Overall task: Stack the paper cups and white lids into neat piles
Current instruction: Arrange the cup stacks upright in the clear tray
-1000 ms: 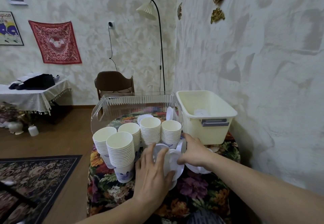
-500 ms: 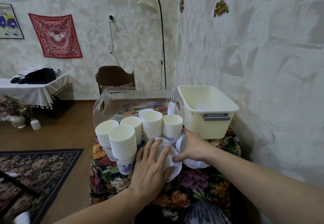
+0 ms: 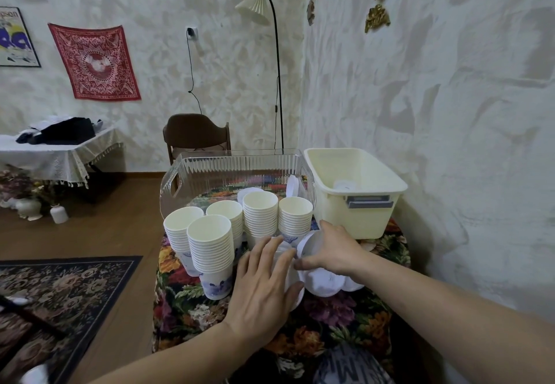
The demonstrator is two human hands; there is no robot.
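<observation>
Both hands work the white lids [image 3: 322,283] on the floral table [image 3: 339,317]: the left hand [image 3: 264,284] lies flat, fingers straight, pressing on some lids, while the right hand [image 3: 333,251] curls its fingers round a tilted lid [image 3: 309,244] just beside it. Five cup stacks [image 3: 211,242] stand right behind the hands, before a clear basket [image 3: 240,170] and a cream tub [image 3: 354,194]
</observation>
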